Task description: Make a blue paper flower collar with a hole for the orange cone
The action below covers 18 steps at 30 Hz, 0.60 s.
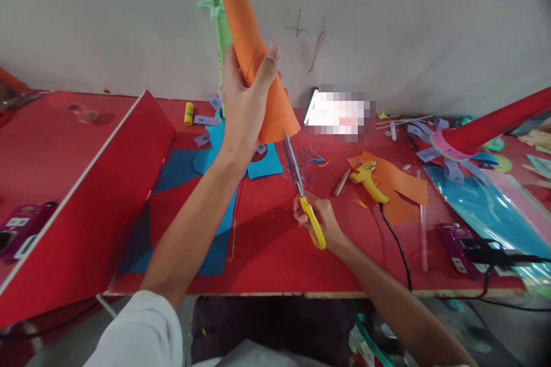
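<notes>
My left hand (247, 92) is wrapped round an orange paper cone (252, 28), held up tilted above the table with its wide end downward. In my right hand (321, 218) is a pair of scissors (297, 175) with yellow handles. The blade tips reach up to the cone's lower rim and appear to touch it. Whether the blades are parted is hard to see. Below the cone lie blue paper pieces (264, 165) and thin blue paper strips (312, 155).
A yellow glue gun (369, 180) with a black cord lies on orange paper scraps (404, 183). Beyond it stands a blurred phone screen (338, 114). A red panel (90, 200) rises at left. A red cone (503, 126), a purple power strip (460, 249) and a glue stick (188, 113) are on the red table.
</notes>
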Available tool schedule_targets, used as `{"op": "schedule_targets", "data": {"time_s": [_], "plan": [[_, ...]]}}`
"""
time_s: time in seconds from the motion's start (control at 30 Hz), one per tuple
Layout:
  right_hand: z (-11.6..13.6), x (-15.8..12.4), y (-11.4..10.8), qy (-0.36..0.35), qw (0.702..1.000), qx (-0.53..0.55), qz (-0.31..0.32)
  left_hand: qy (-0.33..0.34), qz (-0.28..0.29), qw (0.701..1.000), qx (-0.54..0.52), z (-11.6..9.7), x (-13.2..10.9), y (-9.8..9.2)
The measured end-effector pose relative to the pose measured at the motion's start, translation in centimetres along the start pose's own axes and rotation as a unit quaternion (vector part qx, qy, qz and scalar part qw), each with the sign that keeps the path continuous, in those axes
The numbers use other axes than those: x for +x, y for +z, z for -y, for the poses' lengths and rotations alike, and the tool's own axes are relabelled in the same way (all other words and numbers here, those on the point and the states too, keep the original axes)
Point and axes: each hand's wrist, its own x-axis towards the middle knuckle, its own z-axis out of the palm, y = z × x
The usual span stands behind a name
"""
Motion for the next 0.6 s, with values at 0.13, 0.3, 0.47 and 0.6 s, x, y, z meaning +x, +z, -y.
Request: {"op": "schedule_targets", "data": {"time_s": [0.13, 0.3, 0.47, 0.6], "plan": [[-1.1, 0.0, 0.1, 0.025, 1.0, 0.013, -0.012, 0.016, 0.034, 0.999, -0.018, -0.3, 0.0, -0.2], [-2.1, 0.1, -0.1, 0.023, 0.999, 0.022, -0.028, 0.02, 0.089, 0.995, -0.036, -0.2, 0.2, -0.6], [-1.1, 0.4, 0.4, -0.038, 0.992, 0.118, -0.001, 0.02, 0.144, 0.983, -0.111, 0.1, 0.0, -0.6], [0.1, 0.5, 0.7, -0.085, 0.99, 0.116, 0.01, 0.027, 0.148, 0.978, -0.142, 0.1, -0.2, -0.4]]}}
